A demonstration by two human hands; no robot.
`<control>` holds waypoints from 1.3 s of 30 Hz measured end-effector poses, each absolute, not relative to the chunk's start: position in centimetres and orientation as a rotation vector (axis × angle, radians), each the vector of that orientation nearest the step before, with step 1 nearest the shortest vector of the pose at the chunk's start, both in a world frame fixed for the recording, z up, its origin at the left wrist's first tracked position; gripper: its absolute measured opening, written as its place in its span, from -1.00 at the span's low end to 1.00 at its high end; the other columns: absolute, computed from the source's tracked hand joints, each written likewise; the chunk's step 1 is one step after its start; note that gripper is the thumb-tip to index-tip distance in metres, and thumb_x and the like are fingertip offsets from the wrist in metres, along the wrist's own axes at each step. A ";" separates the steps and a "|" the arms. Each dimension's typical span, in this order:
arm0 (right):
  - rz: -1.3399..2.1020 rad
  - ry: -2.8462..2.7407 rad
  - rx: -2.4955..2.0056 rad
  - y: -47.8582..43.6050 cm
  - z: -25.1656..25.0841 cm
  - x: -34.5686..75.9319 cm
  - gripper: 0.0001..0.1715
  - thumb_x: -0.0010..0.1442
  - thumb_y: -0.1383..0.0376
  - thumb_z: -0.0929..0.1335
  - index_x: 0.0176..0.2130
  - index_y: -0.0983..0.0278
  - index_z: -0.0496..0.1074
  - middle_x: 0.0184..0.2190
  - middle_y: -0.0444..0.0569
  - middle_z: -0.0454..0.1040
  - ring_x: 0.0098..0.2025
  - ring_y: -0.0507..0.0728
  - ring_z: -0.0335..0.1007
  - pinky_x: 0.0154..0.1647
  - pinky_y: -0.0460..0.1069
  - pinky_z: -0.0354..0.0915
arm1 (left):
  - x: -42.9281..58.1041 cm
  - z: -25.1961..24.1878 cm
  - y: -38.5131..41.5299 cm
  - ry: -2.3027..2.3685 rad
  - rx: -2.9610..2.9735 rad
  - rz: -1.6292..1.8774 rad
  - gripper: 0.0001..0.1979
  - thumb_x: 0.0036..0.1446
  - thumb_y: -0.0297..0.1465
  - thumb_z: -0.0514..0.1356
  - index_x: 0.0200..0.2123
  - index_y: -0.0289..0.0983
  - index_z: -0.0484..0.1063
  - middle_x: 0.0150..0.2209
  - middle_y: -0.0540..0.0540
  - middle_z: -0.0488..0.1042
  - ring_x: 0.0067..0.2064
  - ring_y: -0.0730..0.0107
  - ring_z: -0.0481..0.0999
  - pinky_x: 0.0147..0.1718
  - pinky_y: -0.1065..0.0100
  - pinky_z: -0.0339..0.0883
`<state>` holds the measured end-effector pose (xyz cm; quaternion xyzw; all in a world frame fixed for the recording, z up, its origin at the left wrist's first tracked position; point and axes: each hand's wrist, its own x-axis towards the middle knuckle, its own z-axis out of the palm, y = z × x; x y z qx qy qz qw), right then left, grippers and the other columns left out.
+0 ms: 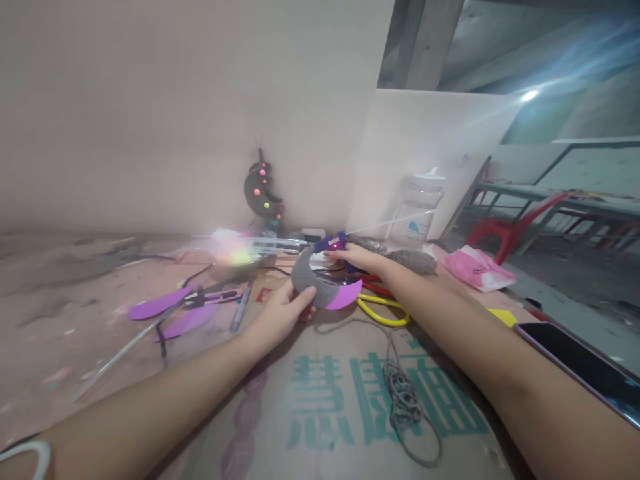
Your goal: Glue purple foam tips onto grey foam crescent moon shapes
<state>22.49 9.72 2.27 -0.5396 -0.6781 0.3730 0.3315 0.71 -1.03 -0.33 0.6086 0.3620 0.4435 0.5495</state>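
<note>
My left hand (285, 312) grips a crescent-shaped cutout (325, 296) by its lower left curve, thumb on top. Grey yarn is wrapped round most of the crescent; its right tip shows bare purple. My right hand (361, 257) is closed round a dark blue hot glue gun (330, 243) with a small red light, held just above the crescent's upper end. A clear glue stick (390, 221) appears to jut from its back. From near the crescent, grey yarn trails to a loose tangle (404, 395) on the cardboard. Whether the nozzle touches the crescent, I cannot tell.
Purple petal-like pieces (159, 304), pink-handled snips (215, 297) and a pen (242, 307) lie left. A dark crescent with coloured dots (257, 191) stands by the wall. Yellow loop handles (385, 321), a bottle (413, 213), a pink packet (479, 267) and a phone (583, 363) are right.
</note>
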 end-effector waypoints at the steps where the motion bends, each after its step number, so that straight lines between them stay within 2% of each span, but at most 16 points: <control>1: 0.957 -1.757 -1.399 9.3 2.5 22.6 -0.71 0.10 0.18 0.39 -0.25 0.35 0.46 -0.36 0.03 0.56 -0.35 0.13 0.47 -0.31 -0.01 0.41 | 0.7 -0.3 -1.1 0.863 1.437 1.055 -0.61 -0.02 -0.10 0.24 -0.33 -0.31 0.31 -0.58 0.06 0.37 -0.56 0.51 0.33 -0.54 0.46 0.21; 6: 0.786 -1.678 -1.296 6.0 5.1 23.5 -0.70 0.18 0.21 0.30 -0.15 0.33 0.45 -0.12 0.05 0.54 -0.09 0.14 0.45 -0.01 -0.01 0.33 | 0.7 0.0 -1.3 0.879 1.409 1.082 -0.62 -0.02 -0.10 0.23 -0.36 -0.32 0.33 -0.57 0.04 0.38 -0.56 0.52 0.33 -0.54 0.46 0.22; 8: 0.698 -1.660 -1.238 4.0 6.3 23.9 -0.64 0.20 0.17 0.28 -0.08 0.30 0.45 -0.12 0.03 0.55 -0.13 0.14 0.47 -0.07 -0.01 0.34 | 0.7 0.2 -1.3 0.886 1.376 1.110 -0.63 -0.03 -0.11 0.25 -0.36 -0.32 0.34 -0.57 0.04 0.39 -0.57 0.52 0.33 -0.55 0.46 0.22; 12: 0.426 -1.726 -1.345 -0.8 7.6 24.0 -0.57 0.19 0.12 0.30 -0.04 0.27 0.49 -0.42 -0.05 0.54 -0.37 0.11 0.45 -0.33 -0.05 0.33 | 0.7 0.4 -1.3 0.910 1.302 1.176 -0.64 -0.06 -0.13 0.27 -0.37 -0.33 0.36 -0.57 0.02 0.40 -0.57 0.52 0.35 -0.57 0.47 0.24; 14: 0.343 -1.758 -1.402 -2.9 7.6 23.7 -0.62 0.16 0.10 0.31 -0.16 0.27 0.54 -0.52 -0.07 0.49 -0.45 0.11 0.41 -0.39 -0.04 0.32 | 0.7 0.4 -1.2 0.930 1.276 1.207 -0.65 -0.04 -0.14 0.26 -0.37 -0.33 0.36 -0.56 0.02 0.40 -0.57 0.52 0.35 -0.58 0.47 0.24; 17: 0.285 -1.680 -1.507 -5.0 6.4 23.1 -0.69 0.06 0.07 0.37 -0.37 0.26 0.53 -0.55 -0.06 0.49 -0.46 0.16 0.44 -0.43 -0.02 0.34 | 0.7 0.2 -1.0 0.941 1.261 1.234 -0.69 0.00 -0.18 0.24 -0.39 -0.33 0.35 -0.55 0.01 0.40 -0.56 0.51 0.35 -0.58 0.46 0.26; 21: 0.373 -1.679 -1.494 -5.7 3.7 22.7 -0.69 0.06 0.05 0.37 -0.49 0.23 0.46 -0.50 -0.02 0.54 -0.40 0.21 0.49 -0.37 0.03 0.39 | 0.6 0.0 -0.7 0.936 1.293 1.256 -0.73 0.03 -0.21 0.22 -0.41 -0.32 0.35 -0.54 0.02 0.38 -0.55 0.50 0.34 -0.59 0.45 0.26; 26: 0.302 -1.902 -1.339 -5.8 2.0 22.5 -0.78 0.16 0.11 0.33 -0.28 0.18 0.46 -0.31 -0.06 0.56 -0.22 0.18 0.49 -0.14 0.05 0.39 | 0.5 -0.2 -0.5 0.927 1.258 1.266 -0.71 0.04 -0.18 0.23 -0.33 -0.30 0.36 -0.51 0.03 0.39 -0.54 0.51 0.35 -0.57 0.46 0.26; 32: 0.220 -1.943 -1.347 -6.1 1.9 22.9 -0.79 0.15 0.11 0.31 -0.37 0.18 0.41 -0.37 -0.04 0.54 -0.28 0.18 0.48 -0.29 0.02 0.39 | 0.5 -0.3 -0.4 0.958 1.229 1.297 -0.67 0.06 -0.17 0.21 -0.24 -0.32 0.37 -0.48 0.00 0.44 -0.52 0.51 0.38 -0.55 0.47 0.28; 36: 0.253 -1.924 -1.332 -6.0 1.7 22.8 -0.75 0.14 0.09 0.34 -0.31 0.20 0.45 -0.35 -0.02 0.55 -0.30 0.17 0.48 -0.30 0.02 0.39 | 0.5 -0.3 -0.3 0.939 1.256 1.334 -0.67 0.05 -0.19 0.22 -0.24 -0.33 0.40 -0.40 -0.05 0.49 -0.45 0.48 0.42 -0.49 0.46 0.30; 39: 0.267 -1.935 -1.343 -5.8 1.7 22.8 -0.74 0.10 0.07 0.36 -0.36 0.21 0.45 -0.41 -0.03 0.54 -0.36 0.16 0.46 -0.33 0.01 0.36 | 0.5 -0.3 -0.3 0.929 1.275 1.350 -0.68 0.06 -0.20 0.21 -0.23 -0.33 0.41 -0.36 -0.07 0.50 -0.42 0.46 0.44 -0.48 0.46 0.29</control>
